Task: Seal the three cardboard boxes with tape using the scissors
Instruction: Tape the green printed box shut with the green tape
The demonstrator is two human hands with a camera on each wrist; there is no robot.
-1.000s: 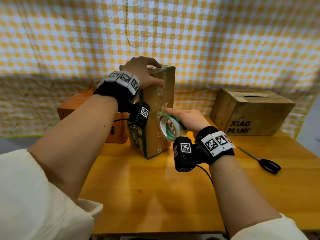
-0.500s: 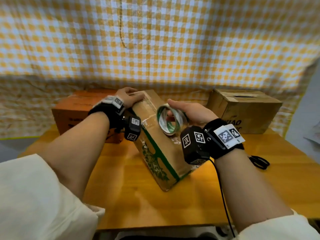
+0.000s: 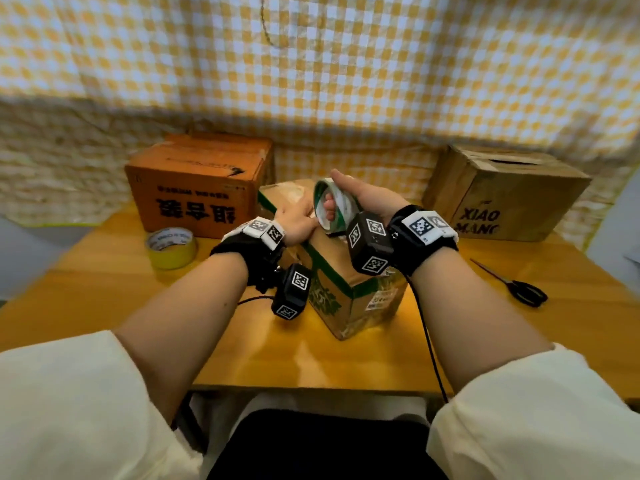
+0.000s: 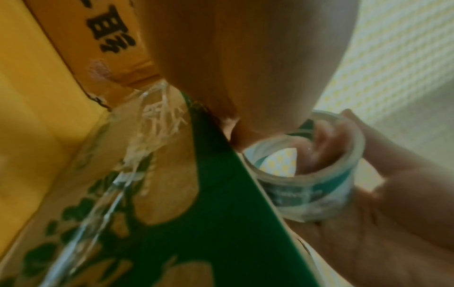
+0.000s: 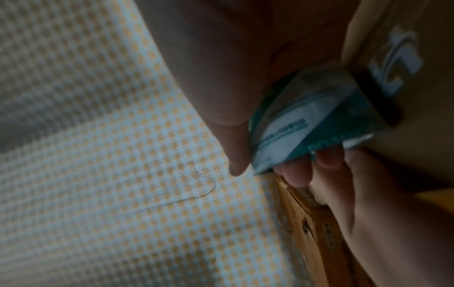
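Note:
A brown box with green print (image 3: 349, 292) lies on its side in the middle of the wooden table (image 3: 104, 292). My left hand (image 3: 298, 221) rests flat on its upper face, the fingers reaching towards the tape roll. My right hand (image 3: 369, 197) grips a clear tape roll with green print (image 3: 346, 211) just above the box, fingers through the core (image 4: 319, 143) and thumb (image 5: 233, 155) outside. Old clear tape (image 4: 147, 132) runs down one box face. An orange box (image 3: 197, 181) stands back left, a brown box (image 3: 502, 192) back right. Black scissors (image 3: 519, 289) lie at the right.
A yellow tape roll (image 3: 171, 244) sits on the table in front of the orange box. A yellow checked cloth (image 3: 311, 64) hangs behind the table. A black cable (image 3: 429, 341) runs from my right wrist over the front edge.
The green-printed box went from upright to tipped over and now lies on its side. Both hands came down with it, the tape roll staying in my right hand.

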